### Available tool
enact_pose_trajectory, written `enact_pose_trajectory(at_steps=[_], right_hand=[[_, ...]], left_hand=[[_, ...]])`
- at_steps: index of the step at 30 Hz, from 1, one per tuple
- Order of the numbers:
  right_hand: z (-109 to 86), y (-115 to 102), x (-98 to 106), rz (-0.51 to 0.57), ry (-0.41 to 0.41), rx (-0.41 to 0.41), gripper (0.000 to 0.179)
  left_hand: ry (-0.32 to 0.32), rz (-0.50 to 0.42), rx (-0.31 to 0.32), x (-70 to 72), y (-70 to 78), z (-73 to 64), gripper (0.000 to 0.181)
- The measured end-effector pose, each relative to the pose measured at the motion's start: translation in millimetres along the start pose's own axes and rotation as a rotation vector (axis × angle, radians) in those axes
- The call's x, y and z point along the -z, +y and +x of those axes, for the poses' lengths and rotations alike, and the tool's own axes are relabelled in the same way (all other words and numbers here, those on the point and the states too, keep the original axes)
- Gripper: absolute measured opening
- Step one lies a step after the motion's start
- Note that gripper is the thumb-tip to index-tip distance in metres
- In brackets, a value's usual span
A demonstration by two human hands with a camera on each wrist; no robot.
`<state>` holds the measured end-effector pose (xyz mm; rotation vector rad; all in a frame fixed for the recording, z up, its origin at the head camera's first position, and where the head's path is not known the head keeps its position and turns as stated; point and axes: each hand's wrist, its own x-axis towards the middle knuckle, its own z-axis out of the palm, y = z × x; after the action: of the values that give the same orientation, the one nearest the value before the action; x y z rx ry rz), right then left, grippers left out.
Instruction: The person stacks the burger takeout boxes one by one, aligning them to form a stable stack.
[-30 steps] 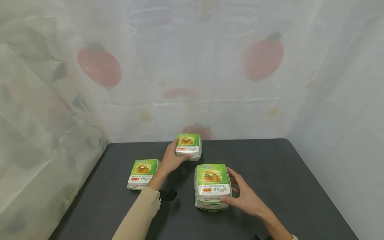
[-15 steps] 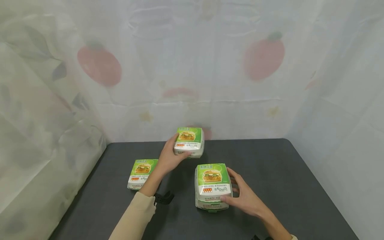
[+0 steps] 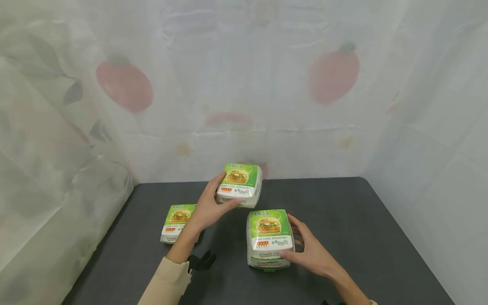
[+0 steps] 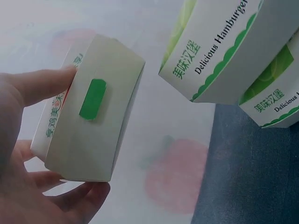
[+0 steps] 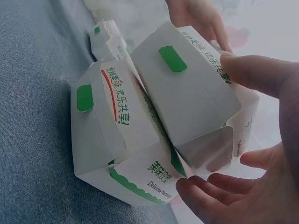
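Observation:
In the head view my left hand (image 3: 209, 208) holds a green-and-white burger box (image 3: 239, 183), its thumb at the near side and its fingers around the left side. The left wrist view shows that box (image 4: 91, 135) held up at a tilt, a green tab on its facing side. Lower right, two burger boxes stand stacked. My right hand (image 3: 310, 250) grips the top box (image 3: 269, 231) from the right, thumb on its front. The bottom box (image 3: 268, 264) mostly hides under it; the right wrist view shows the bottom box (image 5: 117, 135) on the table.
Another burger box (image 3: 179, 218) lies on the dark table (image 3: 343, 220) at the left, partly behind my left wrist. A pale curtain (image 3: 244, 84) with printed strawberries hangs behind the table, with more sheeting along both sides.
My left hand has lifted its burger box off the far part of the table, then drawn it slightly right and nearer, with more tilt. The right hand and the stack stay put.

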<state>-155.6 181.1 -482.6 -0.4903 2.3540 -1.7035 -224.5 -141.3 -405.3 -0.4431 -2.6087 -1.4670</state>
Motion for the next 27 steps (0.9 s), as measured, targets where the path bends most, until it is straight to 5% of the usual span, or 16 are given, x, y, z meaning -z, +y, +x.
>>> enact_pose_trajectory(at_steps=[13, 27], right_hand=[[0.7, -1, 0, -0.020, 0.003, 0.003, 0.099], [-0.6, -4, 1, -0.052, 0.031, 0.009, 0.096]], left_hand=[[-0.092, -0.045, -0.032, 1.5, 7.6, -21.8, 0.095], [-0.157, -0.057, -0.064, -12.5, 8.5, -37.5, 0.091]])
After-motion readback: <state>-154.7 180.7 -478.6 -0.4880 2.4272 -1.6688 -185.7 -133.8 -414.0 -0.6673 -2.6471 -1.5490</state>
